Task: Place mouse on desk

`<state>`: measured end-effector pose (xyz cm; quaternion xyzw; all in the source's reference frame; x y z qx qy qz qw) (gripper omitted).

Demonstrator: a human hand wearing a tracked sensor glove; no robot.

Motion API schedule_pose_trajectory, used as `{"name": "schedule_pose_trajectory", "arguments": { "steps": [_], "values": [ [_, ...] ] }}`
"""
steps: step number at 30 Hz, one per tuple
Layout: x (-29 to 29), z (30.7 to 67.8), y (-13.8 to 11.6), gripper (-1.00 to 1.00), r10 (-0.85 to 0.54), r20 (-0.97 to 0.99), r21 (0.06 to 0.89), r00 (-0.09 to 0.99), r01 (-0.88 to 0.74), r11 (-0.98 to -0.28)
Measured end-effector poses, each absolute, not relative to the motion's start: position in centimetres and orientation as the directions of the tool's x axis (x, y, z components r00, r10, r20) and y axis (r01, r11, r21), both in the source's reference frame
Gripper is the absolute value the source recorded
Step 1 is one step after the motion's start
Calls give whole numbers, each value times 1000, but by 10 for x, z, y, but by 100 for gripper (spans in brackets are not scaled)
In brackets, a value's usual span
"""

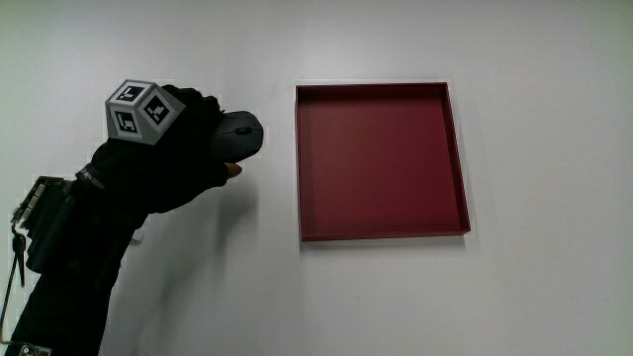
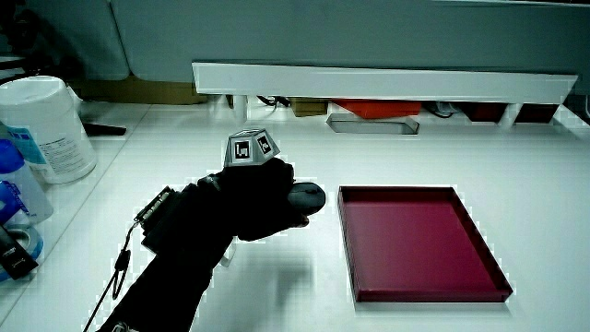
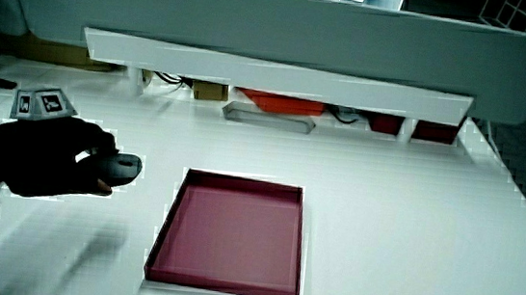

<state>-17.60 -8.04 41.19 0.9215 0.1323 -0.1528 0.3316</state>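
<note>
A dark grey mouse [image 1: 240, 134] is held in the gloved hand [image 1: 188, 138], whose fingers curl around it. Hand and mouse hover over the white table [image 1: 544, 287] beside the shallow red tray [image 1: 381, 163]; a shadow lies on the table under the hand. In both side views the mouse [image 2: 307, 196] [image 3: 124, 167] sticks out of the glove toward the tray [image 2: 415, 242] [image 3: 230, 236]. The patterned cube [image 1: 141, 111] sits on the back of the hand. The tray holds nothing.
A white wipes canister [image 2: 48, 127] and blue items [image 2: 14, 207] stand at the table's edge beside the forearm in a side view. A low white shelf [image 2: 378, 81] with red and clear items under it lines the partition.
</note>
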Motion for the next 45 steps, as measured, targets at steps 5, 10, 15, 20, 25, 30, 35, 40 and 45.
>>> {"name": "schedule_pose_trajectory", "arguments": {
  "steps": [5, 10, 15, 20, 25, 30, 35, 40, 45],
  "values": [
    [-186, 427, -82, 0, 96, -327, 615, 940, 288, -734],
    [-194, 448, -83, 0, 71, -300, 642, 951, 256, -722],
    [-202, 469, -83, 0, 36, -259, 680, 965, 209, -703],
    [-209, 489, -81, 0, 7, -244, 703, 970, 182, -687],
    [-212, 497, -80, 0, 10, -232, 697, 973, 173, -696],
    [-209, 495, -78, 0, 21, -207, 696, 978, 162, -700],
    [-208, 497, -76, -11, 24, -211, 687, 977, 166, -707],
    [-211, 502, -75, -39, 16, -212, 701, 977, 164, -694],
    [-223, 506, -72, -67, -37, -267, 711, 963, 171, -682]
  ]
}}
